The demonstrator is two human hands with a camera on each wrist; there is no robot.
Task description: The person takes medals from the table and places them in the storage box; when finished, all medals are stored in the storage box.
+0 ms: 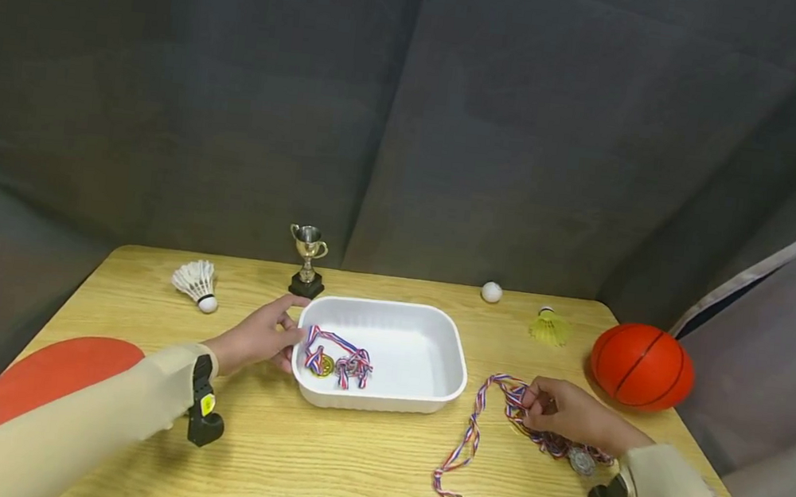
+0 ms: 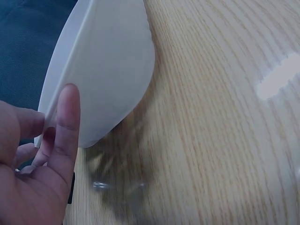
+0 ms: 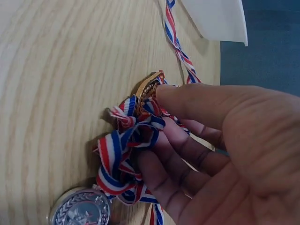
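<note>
A bronze-toned medal [image 3: 148, 92] toward the right edge of the tabletop [image 1: 348, 468]
The right hand [image 1: 572, 416] pinches it with bunched ribbons [image 3: 109, 152]; the left hand [image 1: 261, 337] grips the white tray [image 1: 376, 403] by its rim. Easing ribbons slowly past the silver medal [image 1: 581, 460] should avoid snags.

No word or number is showing legibly. A yellow label [image 1: 208, 404] is sitting on the black device [image 1: 205, 428] at the left sleeve [image 1: 154, 385], any print on it being too small to read. Toward the table's [image 1: 362, 469] right edge, a silver medal [image 3: 82, 208] is bearing a raised wreath; the design inside it is appearing unclear.
</note>
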